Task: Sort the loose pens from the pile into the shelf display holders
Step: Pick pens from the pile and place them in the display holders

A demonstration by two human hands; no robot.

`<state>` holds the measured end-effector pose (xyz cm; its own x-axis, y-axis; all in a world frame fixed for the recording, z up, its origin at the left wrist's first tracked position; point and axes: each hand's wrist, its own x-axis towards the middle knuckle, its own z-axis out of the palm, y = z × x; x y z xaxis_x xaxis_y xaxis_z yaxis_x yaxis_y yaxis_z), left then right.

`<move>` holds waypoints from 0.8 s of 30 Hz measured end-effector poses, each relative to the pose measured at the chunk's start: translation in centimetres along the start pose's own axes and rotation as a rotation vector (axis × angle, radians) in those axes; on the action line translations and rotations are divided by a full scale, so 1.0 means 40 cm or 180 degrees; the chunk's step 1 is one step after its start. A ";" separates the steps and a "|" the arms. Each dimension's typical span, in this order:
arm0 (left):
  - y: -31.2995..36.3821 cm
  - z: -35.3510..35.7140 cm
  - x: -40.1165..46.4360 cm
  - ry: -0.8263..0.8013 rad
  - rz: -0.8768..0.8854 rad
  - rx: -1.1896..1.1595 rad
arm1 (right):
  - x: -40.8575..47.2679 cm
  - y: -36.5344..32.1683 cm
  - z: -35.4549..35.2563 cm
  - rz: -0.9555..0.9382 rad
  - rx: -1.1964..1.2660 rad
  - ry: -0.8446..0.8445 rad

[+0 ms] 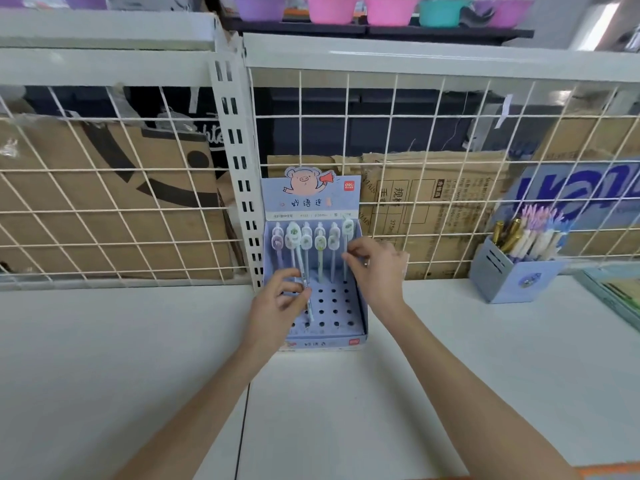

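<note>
A lilac cardboard display holder (349,329) with a pig picture on its back card stands on the white shelf against the wire grid. Its base has rows of round holes, and several pens with oval white tops stand in the back rows. My left hand (277,306) is over the holder's left side, pinching a white pen (300,261) that leans steeply, tip down near the front holes. My right hand (377,268) reaches to the holder's right side, fingertips closed on the shaft of the rightmost standing pen (347,230).
A second lilac box (509,278) full of gold, white and purple pens stands at the right by the grid. A green-edged flat package (616,296) lies at the far right. Cardboard boxes sit behind the wire grid (138,209). Coloured bowls (388,10) line a shelf above.
</note>
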<state>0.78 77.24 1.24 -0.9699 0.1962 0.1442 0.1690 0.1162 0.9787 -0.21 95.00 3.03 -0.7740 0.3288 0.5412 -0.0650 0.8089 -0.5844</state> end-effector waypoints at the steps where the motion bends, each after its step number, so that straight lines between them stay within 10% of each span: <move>1: -0.002 0.000 0.001 0.0003 0.0001 -0.0012 | 0.001 -0.001 0.000 -0.0011 -0.0041 -0.0013; 24: -0.001 -0.013 0.006 -0.0219 0.0110 0.0074 | -0.019 -0.011 0.010 -0.0418 -0.0530 0.0330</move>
<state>0.45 76.76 1.31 -0.9492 0.2669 0.1668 0.2071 0.1306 0.9696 0.15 94.20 2.65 -0.6962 0.2568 0.6703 -0.0495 0.9144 -0.4018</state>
